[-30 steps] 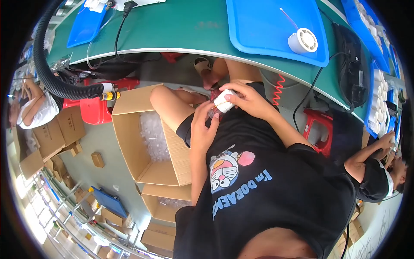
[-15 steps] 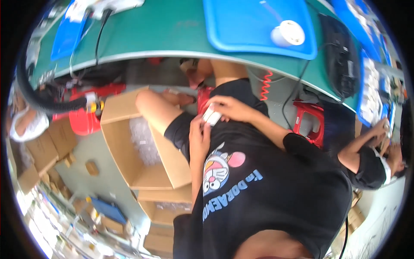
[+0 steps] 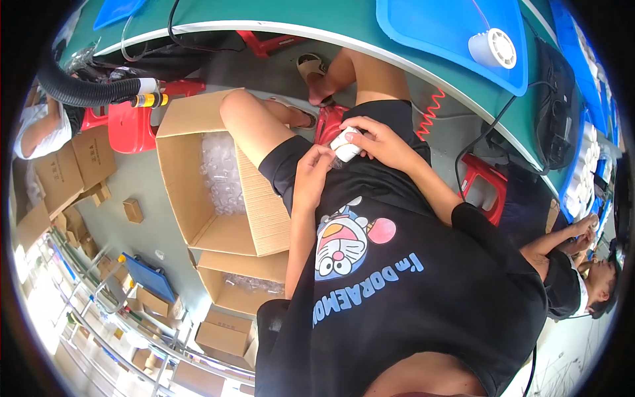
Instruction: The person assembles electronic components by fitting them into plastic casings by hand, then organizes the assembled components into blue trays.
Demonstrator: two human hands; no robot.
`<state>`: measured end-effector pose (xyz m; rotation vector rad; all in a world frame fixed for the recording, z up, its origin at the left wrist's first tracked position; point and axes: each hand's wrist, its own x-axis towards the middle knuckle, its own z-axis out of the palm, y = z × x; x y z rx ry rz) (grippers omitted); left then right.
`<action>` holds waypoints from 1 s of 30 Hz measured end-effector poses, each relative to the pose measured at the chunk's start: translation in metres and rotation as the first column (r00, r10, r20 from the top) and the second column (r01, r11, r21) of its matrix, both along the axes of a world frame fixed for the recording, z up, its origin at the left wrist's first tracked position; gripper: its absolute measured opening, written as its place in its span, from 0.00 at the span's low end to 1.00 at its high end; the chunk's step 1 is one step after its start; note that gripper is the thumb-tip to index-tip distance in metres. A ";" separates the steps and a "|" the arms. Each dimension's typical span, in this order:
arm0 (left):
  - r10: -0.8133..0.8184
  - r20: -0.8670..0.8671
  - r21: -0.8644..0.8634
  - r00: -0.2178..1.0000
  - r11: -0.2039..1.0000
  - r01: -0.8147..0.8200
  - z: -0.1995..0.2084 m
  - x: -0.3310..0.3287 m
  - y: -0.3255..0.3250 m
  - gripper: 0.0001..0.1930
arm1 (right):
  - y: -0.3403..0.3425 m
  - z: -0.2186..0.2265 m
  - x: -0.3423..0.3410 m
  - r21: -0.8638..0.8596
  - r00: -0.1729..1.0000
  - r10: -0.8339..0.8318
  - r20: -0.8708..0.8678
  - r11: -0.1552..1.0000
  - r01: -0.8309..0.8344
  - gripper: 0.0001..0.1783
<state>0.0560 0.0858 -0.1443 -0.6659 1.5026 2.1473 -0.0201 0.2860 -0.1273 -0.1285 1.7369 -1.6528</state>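
Note:
Over my lap, my right hand (image 3: 382,143) is closed around a small white cylindrical part (image 3: 346,144), its thumb and fingers on the part's upper side. My left hand (image 3: 312,173) is at the part's lower left, fingertips pinched together on what looks like a small clear plastic piece (image 3: 337,162). The clear piece touches or lies right beside the white part; its exact shape is too small to tell. To the left of my left forearm stands an open cardboard box (image 3: 185,192) with many clear plastic pieces (image 3: 222,175) inside.
The green table (image 3: 317,16) ahead bears a blue tray (image 3: 423,40) with a white round vented part (image 3: 493,48). A black hose (image 3: 86,91) hangs at left. A second open box (image 3: 225,281) holds clear pieces. Red stools (image 3: 129,126) stand under the table; a co-worker (image 3: 562,278) sits at right.
My view has shifted, so the table sits higher and further right. The white part has turned between my hands, and my left fingertips now pinch at its lower end, where clear plastic shows.

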 end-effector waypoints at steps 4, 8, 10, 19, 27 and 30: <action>-0.193 -0.033 -0.210 0.981 0.961 0.182 0.013 0.004 -0.004 0.07 | 0.007 0.000 0.004 0.035 0.996 0.076 -0.054 0.997 -0.074 0.16; -0.334 -0.150 -0.290 0.930 0.914 0.282 0.050 0.001 -0.006 0.07 | 0.009 0.004 0.010 -0.017 0.995 0.096 0.008 0.995 -0.096 0.15; -0.406 -0.133 -0.372 0.904 0.866 0.334 0.062 0.000 -0.006 0.06 | 0.007 0.010 0.010 0.038 0.992 0.129 0.018 0.991 -0.129 0.15; -0.192 -0.119 -0.376 0.974 0.917 0.135 0.049 0.016 -0.010 0.07 | 0.013 0.019 0.008 -0.218 0.944 0.241 0.224 0.957 -0.192 0.28; -0.305 -0.195 -0.511 0.932 0.843 0.169 0.059 0.027 0.001 0.06 | 0.015 0.024 0.012 -0.044 0.974 0.196 0.110 0.980 -0.192 0.28; -0.378 -0.256 -0.530 0.890 0.824 0.198 0.066 0.034 0.002 0.05 | 0.022 0.023 0.016 -0.008 0.963 0.267 -0.026 0.964 -0.267 0.27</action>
